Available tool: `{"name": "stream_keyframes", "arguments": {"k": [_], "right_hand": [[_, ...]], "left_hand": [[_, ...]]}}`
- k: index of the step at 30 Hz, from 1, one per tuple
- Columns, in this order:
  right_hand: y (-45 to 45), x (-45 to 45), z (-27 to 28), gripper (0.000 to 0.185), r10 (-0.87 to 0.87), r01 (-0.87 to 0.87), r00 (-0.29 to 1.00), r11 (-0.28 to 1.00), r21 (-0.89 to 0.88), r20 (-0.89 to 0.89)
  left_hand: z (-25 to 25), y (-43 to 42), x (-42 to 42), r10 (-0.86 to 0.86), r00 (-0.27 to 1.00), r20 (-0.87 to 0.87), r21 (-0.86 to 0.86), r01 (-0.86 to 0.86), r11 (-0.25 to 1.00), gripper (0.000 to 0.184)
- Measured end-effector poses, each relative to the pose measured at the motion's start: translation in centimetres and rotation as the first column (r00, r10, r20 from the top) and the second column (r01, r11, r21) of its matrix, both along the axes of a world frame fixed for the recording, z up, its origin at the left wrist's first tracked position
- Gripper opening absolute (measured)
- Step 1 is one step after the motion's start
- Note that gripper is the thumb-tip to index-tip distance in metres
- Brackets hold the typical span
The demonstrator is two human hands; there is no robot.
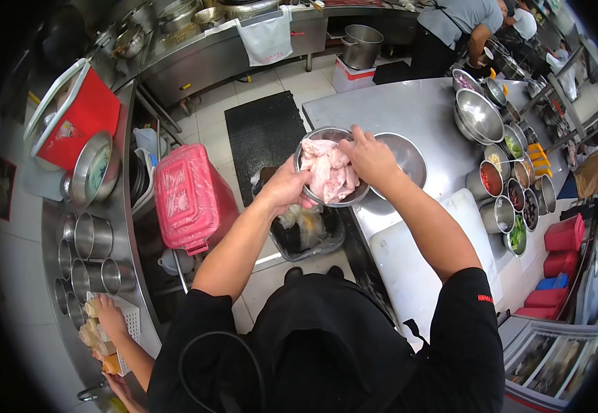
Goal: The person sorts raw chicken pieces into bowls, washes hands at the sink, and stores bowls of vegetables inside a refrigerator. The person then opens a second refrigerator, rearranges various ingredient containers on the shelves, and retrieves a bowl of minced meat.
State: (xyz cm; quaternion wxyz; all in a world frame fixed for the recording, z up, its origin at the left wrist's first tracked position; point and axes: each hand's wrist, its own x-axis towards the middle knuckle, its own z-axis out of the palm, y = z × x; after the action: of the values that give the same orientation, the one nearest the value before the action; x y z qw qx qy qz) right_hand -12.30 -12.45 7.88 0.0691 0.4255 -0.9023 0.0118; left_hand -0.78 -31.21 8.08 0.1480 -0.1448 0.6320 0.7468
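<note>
A metal bowl [354,199] full of pieces of raw chicken [328,172] is held up in front of me, over the edge of the steel counter. My left hand [286,186] grips its left side, thumb by the rim and fingers partly hidden beneath. My right hand [373,158] is closed at the right rim, with a digit reaching over the chicken; its other fingers are partly hidden. Just right of it, a second metal bowl [409,158] stands on the counter, partly covered by my right hand and forearm.
A white cutting board [429,255] lies on the steel counter [381,103]. Below the held bowl is a bin lined with a black bag [319,244]. A red lidded tub [192,196] stands left. Ingredient pots [491,179] line the right. Another person's hand [111,316] is at lower left.
</note>
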Motion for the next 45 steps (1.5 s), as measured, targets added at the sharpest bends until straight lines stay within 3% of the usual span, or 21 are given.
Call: {"name": "stream_keyframes", "arguments": {"k": [3,6,9,11,13,15,20,25,27,34,39,45], "right_hand": [[0.4,0.0,-0.7,0.025,0.024,-0.026,0.998,0.999,-0.025,-0.064],[1.3,0.0,-0.8,0.026,-0.021,0.029,0.999,0.969,-0.246,0.033],[2.8,-0.4,-0.6,0.03,-0.069,0.142,0.986,0.82,-0.555,0.15],[4.6,-1.6,-1.2,0.03,-0.103,0.342,0.917,0.701,-0.625,0.385],[6.8,-3.3,-2.6,0.029,-0.094,0.505,0.813,0.604,-0.616,0.575],[8.6,-3.4,-2.2,0.03,-0.155,0.625,0.704,0.6,-0.5,0.694],[9.9,-2.3,-0.6,0.032,-0.12,0.825,0.452,0.434,-0.363,0.884],[10.9,-3.3,-2.9,0.032,-0.051,0.865,0.396,0.355,-0.355,0.917],[11.5,-3.9,-4.1,0.031,0.009,0.877,0.342,0.356,-0.322,0.94],[11.2,-3.4,-3.1,0.035,0.11,0.844,0.356,0.389,-0.37,0.928],[11.7,-4.6,-1.7,0.036,0.057,0.864,0.372,0.342,-0.369,0.926],[11.4,-4.7,-1.5,0.033,-0.008,0.894,0.335,0.319,-0.315,0.942]], "left_hand": [[0.3,0.2,0.4,-0.008,1.0,0.004,0.006,0.008,1.0,0.062],[-0.7,0.3,0.3,0.012,1.0,0.003,0.012,-0.012,1.0,0.061],[-1.0,0.2,0.6,0.055,0.998,0.025,0.047,-0.056,0.997,0.062],[-1.1,0.0,1.0,0.082,0.996,0.024,0.061,-0.083,0.995,0.061],[-1.4,-0.4,1.2,0.111,0.993,0.023,0.073,-0.113,0.991,0.06],[-1.6,-0.8,1.4,0.12,0.992,0.024,0.093,-0.122,0.988,0.06],[-1.4,-1.2,2.0,0.187,0.982,0.035,0.121,-0.19,0.974,0.058],[-3.0,-1.9,2.8,0.25,0.967,0.057,0.158,-0.256,0.954,0.062],[-2.8,-1.9,3.4,0.287,0.957,0.052,0.165,-0.292,0.942,0.062],[-4.2,-2.8,4.7,0.382,0.922,0.061,0.212,-0.386,0.898,0.059],[-5.4,-3.7,5.3,0.392,0.915,0.095,0.255,-0.403,0.879,0.058],[-6.1,-3.5,5.8,0.444,0.879,0.171,0.251,-0.475,0.843,0.044]]}}
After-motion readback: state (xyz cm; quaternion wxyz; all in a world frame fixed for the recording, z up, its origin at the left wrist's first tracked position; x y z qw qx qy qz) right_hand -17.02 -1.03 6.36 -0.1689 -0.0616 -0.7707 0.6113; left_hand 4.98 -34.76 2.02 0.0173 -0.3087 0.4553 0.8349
